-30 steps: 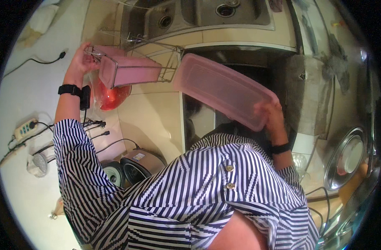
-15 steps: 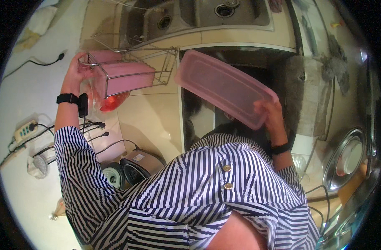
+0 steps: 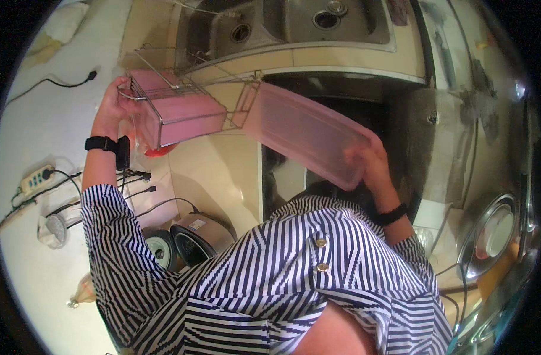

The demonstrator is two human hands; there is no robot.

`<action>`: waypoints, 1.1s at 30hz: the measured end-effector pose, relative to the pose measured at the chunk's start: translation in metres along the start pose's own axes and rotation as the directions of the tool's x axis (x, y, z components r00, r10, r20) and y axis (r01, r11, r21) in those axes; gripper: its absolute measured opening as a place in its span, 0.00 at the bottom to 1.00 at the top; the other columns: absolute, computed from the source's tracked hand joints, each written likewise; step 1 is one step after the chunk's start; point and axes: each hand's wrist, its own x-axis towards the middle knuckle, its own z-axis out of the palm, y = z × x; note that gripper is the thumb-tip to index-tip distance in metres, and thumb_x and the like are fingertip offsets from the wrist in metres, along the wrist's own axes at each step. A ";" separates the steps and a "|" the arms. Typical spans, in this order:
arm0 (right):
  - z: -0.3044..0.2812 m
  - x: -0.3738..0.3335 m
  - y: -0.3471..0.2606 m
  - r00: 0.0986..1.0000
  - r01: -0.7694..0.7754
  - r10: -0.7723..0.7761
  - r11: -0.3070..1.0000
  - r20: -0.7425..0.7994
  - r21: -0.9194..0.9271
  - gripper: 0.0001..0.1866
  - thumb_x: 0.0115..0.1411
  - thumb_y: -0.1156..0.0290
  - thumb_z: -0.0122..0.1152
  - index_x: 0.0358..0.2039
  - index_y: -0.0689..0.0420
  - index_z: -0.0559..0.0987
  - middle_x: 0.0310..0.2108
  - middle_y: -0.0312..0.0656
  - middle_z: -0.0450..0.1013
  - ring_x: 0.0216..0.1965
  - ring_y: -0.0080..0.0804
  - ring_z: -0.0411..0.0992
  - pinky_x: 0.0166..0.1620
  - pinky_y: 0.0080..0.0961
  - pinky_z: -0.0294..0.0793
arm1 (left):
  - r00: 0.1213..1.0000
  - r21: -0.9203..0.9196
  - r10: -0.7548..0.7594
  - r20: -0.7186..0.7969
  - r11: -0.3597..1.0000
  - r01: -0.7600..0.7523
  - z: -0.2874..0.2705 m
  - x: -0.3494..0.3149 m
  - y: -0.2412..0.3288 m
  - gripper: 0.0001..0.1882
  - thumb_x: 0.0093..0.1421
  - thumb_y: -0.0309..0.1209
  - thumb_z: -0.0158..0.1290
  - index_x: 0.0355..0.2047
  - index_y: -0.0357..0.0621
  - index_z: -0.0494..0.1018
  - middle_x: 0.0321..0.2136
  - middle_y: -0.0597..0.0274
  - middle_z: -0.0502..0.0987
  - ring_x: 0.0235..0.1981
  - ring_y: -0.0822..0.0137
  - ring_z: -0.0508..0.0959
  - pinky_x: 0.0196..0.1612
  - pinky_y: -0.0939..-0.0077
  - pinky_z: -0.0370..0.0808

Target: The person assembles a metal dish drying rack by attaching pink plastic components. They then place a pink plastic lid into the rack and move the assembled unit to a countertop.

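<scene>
Pink plastic fills both sides of your reach as your left hand [image 3: 113, 102] curls its fingers closed around the end wires of a metal wire rack [image 3: 161, 131], a pink bin [image 3: 193, 113] seated inside its bars. Your right hand [image 3: 370, 158] grips the lower right end of a translucent pink tray [image 3: 306, 133], fingers bent around the edge and dimly visible through it. The tray slants before a dark opening [image 3: 394, 118] in the counter front, its upper left end meeting the rack's wires in view; whether they touch, you cannot tell. Partly hidden behind the bin sits something red [image 3: 158, 151]. Beyond lies a steel double sink [image 3: 312, 47]; a power strip [image 3: 36, 180] and a black plug [image 3: 91, 76] rest to your left, a metal basin [image 3: 467, 260] to your right.
</scene>
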 end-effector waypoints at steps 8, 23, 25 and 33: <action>-0.034 -0.024 -0.022 0.978 0.067 -0.075 0.997 -0.192 -0.044 0.22 0.54 0.79 0.46 0.52 0.59 0.68 0.29 0.44 0.76 0.26 0.30 0.73 0.30 0.27 0.76 | 0.997 0.043 0.077 0.017 0.996 -0.078 0.006 0.001 -0.027 0.05 0.49 0.33 0.51 0.24 0.47 0.68 0.23 0.63 0.68 0.26 0.61 0.72 0.29 0.46 0.75; -0.064 -0.037 -0.070 0.917 0.141 -0.179 0.981 -0.357 -0.131 0.17 0.56 0.77 0.46 0.47 0.62 0.69 0.28 0.46 0.75 0.25 0.32 0.73 0.28 0.28 0.75 | 0.971 0.307 0.007 0.241 0.948 -0.083 0.060 -0.053 -0.073 0.26 0.42 0.23 0.47 0.46 0.41 0.65 0.16 0.70 0.61 0.14 0.77 0.63 0.13 0.82 0.60; -0.066 -0.036 -0.078 0.886 0.199 -0.249 0.966 -0.392 -0.163 0.16 0.55 0.77 0.46 0.46 0.61 0.70 0.28 0.46 0.75 0.25 0.32 0.73 0.28 0.28 0.75 | 0.928 0.367 0.000 0.373 0.918 -0.148 0.064 -0.059 -0.074 0.29 0.41 0.22 0.47 0.49 0.39 0.65 0.17 0.71 0.61 0.14 0.77 0.63 0.14 0.82 0.61; -0.076 -0.026 -0.099 0.870 0.223 -0.290 0.953 -0.398 -0.206 0.16 0.54 0.78 0.49 0.45 0.61 0.70 0.30 0.45 0.75 0.27 0.31 0.74 0.33 0.24 0.75 | 0.874 0.490 0.011 0.485 0.825 -0.282 0.073 -0.076 -0.083 0.36 0.38 0.20 0.46 0.55 0.36 0.63 0.24 0.70 0.63 0.16 0.75 0.66 0.16 0.83 0.64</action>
